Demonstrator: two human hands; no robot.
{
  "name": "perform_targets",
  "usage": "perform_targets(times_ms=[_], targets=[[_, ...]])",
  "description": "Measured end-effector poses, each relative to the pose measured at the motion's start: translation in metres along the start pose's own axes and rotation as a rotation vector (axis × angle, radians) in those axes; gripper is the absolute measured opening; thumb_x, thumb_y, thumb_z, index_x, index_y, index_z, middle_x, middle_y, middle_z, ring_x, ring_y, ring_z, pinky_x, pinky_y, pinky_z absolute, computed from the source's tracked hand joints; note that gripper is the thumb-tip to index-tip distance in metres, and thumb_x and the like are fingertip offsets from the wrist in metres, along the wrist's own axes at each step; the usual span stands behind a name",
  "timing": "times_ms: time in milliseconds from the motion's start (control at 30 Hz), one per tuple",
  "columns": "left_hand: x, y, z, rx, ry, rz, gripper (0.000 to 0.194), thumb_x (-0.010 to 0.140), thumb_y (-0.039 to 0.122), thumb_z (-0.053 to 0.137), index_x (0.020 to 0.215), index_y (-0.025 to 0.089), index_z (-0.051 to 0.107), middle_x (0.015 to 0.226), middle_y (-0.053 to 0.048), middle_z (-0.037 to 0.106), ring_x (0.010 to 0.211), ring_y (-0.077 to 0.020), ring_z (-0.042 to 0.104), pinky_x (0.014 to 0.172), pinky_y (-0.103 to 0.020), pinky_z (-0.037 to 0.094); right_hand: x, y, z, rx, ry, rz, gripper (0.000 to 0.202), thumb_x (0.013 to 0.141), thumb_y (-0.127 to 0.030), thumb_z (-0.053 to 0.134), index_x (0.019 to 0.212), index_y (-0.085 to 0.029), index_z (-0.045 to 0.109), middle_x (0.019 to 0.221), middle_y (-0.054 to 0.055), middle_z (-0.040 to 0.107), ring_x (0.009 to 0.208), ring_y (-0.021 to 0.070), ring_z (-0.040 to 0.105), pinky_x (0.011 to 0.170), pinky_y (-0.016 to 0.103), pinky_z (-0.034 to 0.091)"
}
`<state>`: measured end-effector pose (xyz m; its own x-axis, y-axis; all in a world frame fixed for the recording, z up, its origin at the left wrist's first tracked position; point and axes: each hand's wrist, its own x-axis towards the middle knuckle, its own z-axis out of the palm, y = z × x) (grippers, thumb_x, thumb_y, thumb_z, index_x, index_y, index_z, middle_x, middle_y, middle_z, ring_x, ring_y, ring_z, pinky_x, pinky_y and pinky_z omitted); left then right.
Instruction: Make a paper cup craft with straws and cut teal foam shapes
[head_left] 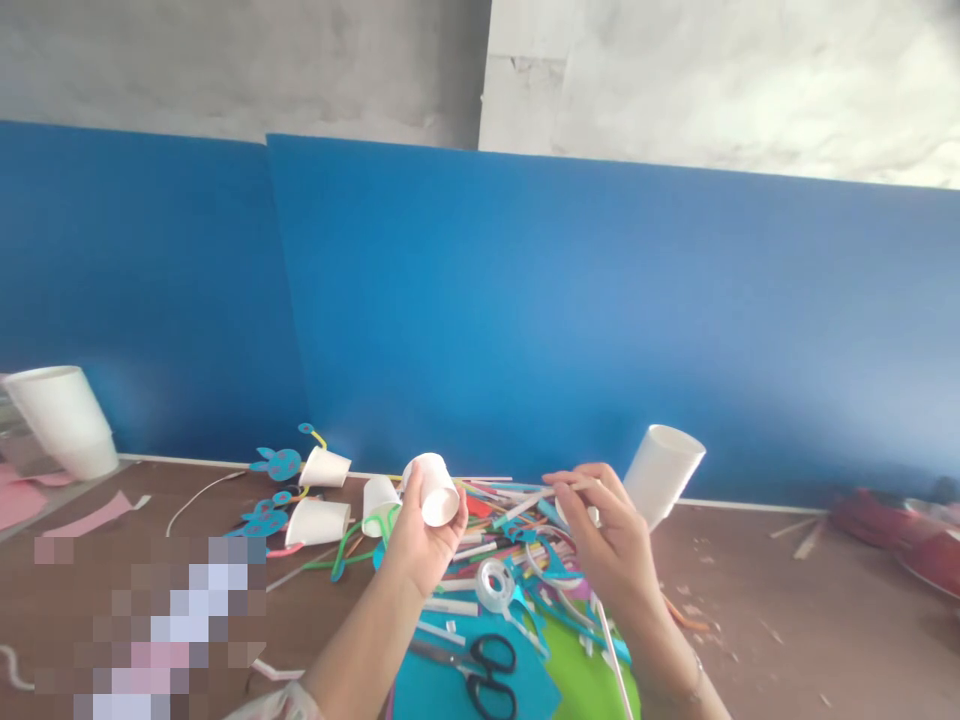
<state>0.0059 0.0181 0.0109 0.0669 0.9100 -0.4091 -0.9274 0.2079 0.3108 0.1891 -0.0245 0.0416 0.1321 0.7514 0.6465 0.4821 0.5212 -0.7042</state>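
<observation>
A small white paper cup (433, 488) is held in my left hand (426, 545), its fingers wrapped round it and one end of the cup facing me. To the right, my right hand (609, 530) is closed in a pinch, with a thin pale strip (574, 487) between thumb and fingers. Beneath both hands lies a heap of coloured straws, pens and paper scraps, with a clear tape roll (495, 584) on it. Black-handled scissors (491, 668) rest on blue paper (442, 690) nearer to me.
Stacked white cups (664, 475) stand behind my right hand; another stack (64, 420) is at the far left. Cups with blue animal cutouts (277, 464) lie left of centre. A blue partition (562, 320) rises behind the table (750, 640). A red object (892, 535) lies far right.
</observation>
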Motion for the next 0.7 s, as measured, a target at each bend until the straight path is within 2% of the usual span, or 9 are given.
perform_targets(times_ms=[67, 200, 267, 300, 367, 433, 533, 600, 700], targets=[[0.000, 0.001, -0.001, 0.003, -0.009, -0.015, 0.021, 0.083, 0.032, 0.065, 0.098, 0.018, 0.058, 0.084, -0.004, 0.062, 0.069, -0.0172, 0.066, 0.053, -0.026, 0.057, -0.003, -0.006, 0.004, -0.139, -0.041, -0.083, 0.026, 0.091, -0.034, 0.048, 0.079, -0.019, 0.065, 0.085, 0.006, 0.060, 0.080, 0.0192, 0.056, 0.071, 0.030, 0.044], [0.003, 0.006, -0.005, 0.027, -0.005, 0.018, 0.017, 0.085, 0.029, 0.063, 0.097, 0.018, 0.059, 0.083, -0.004, 0.062, 0.067, -0.0158, 0.065, 0.052, -0.025, 0.057, -0.009, 0.006, 0.025, -0.373, -0.384, 0.059, 0.035, 0.095, -0.032, 0.039, 0.069, -0.019, 0.059, 0.056, -0.001, 0.055, 0.054, 0.0145, 0.051, 0.052, 0.024, 0.036], [0.007, 0.008, -0.008, 0.039, 0.002, 0.031, 0.016, 0.085, 0.029, 0.063, 0.095, 0.016, 0.059, 0.079, -0.004, 0.062, 0.063, -0.0146, 0.064, 0.052, -0.025, 0.057, -0.013, 0.019, 0.039, -0.467, -0.488, 0.062, 0.032, 0.094, -0.028, 0.039, 0.075, -0.018, 0.064, 0.062, 0.002, 0.063, 0.058, 0.0164, 0.056, 0.055, 0.025, 0.038], [0.009, 0.009, -0.009, 0.043, 0.008, 0.026, 0.017, 0.084, 0.029, 0.063, 0.093, 0.015, 0.059, 0.077, -0.004, 0.062, 0.062, -0.0144, 0.064, 0.052, -0.025, 0.057, -0.016, 0.024, 0.045, -0.483, -0.518, 0.041, 0.029, 0.094, -0.025, 0.039, 0.085, -0.019, 0.066, 0.075, 0.005, 0.068, 0.068, 0.0184, 0.061, 0.061, 0.026, 0.041], [0.013, 0.011, -0.011, 0.043, 0.024, 0.009, 0.020, 0.083, 0.031, 0.064, 0.091, 0.012, 0.059, 0.075, -0.005, 0.061, 0.061, -0.0149, 0.063, 0.051, -0.026, 0.058, -0.021, 0.031, 0.055, -0.566, -0.504, -0.012, 0.026, 0.091, -0.022, 0.043, 0.105, -0.018, 0.064, 0.097, 0.010, 0.068, 0.090, 0.0237, 0.062, 0.074, 0.030, 0.044], [0.016, 0.013, -0.012, 0.039, 0.034, 0.002, 0.021, 0.083, 0.032, 0.064, 0.090, 0.012, 0.059, 0.074, -0.005, 0.062, 0.061, -0.0154, 0.063, 0.051, -0.026, 0.057, -0.027, 0.029, 0.059, -0.612, -0.552, -0.042, 0.028, 0.084, -0.016, 0.049, 0.107, -0.018, 0.064, 0.103, 0.011, 0.067, 0.099, 0.0254, 0.060, 0.081, 0.032, 0.043], [0.018, 0.017, -0.013, 0.027, 0.035, 0.002, 0.019, 0.085, 0.031, 0.062, 0.089, 0.013, 0.059, 0.073, -0.004, 0.062, 0.062, -0.0155, 0.064, 0.051, -0.025, 0.057, -0.042, 0.012, 0.060, -0.573, -0.866, 0.008, 0.025, 0.074, -0.009, 0.052, 0.085, -0.021, 0.070, 0.086, 0.005, 0.071, 0.085, 0.0219, 0.065, 0.075, 0.028, 0.046], [0.019, 0.019, -0.013, 0.020, 0.036, -0.003, 0.018, 0.086, 0.031, 0.061, 0.089, 0.014, 0.059, 0.073, -0.004, 0.062, 0.062, -0.0156, 0.064, 0.051, -0.025, 0.057, -0.054, -0.002, 0.063, -0.605, -1.078, 0.057, 0.029, 0.066, -0.007, 0.057, 0.086, -0.021, 0.072, 0.088, 0.007, 0.073, 0.085, 0.0245, 0.067, 0.074, 0.029, 0.048], [0.020, 0.021, -0.014, 0.013, 0.041, -0.018, 0.019, 0.086, 0.033, 0.060, 0.088, 0.014, 0.059, 0.073, -0.004, 0.062, 0.062, -0.0160, 0.064, 0.051, -0.026, 0.057, -0.071, -0.012, 0.074, -0.783, -1.182, 0.012, 0.038, 0.063, -0.004, 0.061, 0.101, -0.010, 0.069, 0.103, 0.018, 0.068, 0.097, 0.0325, 0.063, 0.083, 0.038, 0.048]])
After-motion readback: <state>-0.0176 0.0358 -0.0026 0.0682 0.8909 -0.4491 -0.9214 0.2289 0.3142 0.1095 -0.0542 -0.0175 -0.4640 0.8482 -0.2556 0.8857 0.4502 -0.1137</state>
